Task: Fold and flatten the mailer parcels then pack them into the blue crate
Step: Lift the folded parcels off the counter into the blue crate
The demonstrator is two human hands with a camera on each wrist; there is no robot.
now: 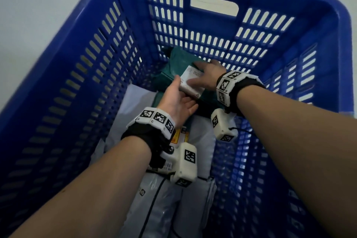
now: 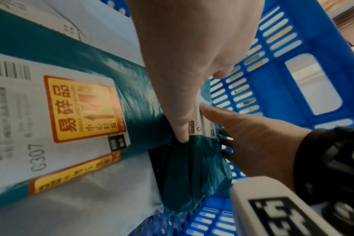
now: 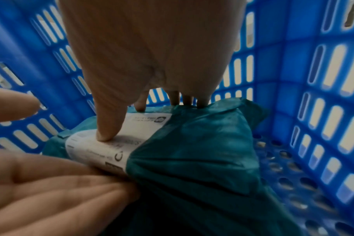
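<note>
A teal mailer parcel with a white label lies on the floor of the blue crate, near its far wall. My right hand rests on top of it. In the right wrist view the thumb presses on the label and the fingertips touch the parcel's far edge. My left hand is palm-up with straight fingers against the parcel's near side; the right wrist view shows it as an open palm. The left wrist view shows both hands on the teal parcel.
A second teal mailer with a yellow and orange sticker lies nearer me, on pale grey mailers that cover the crate floor under my forearms. Bare perforated floor shows to the right of the parcel. Slotted walls stand close around.
</note>
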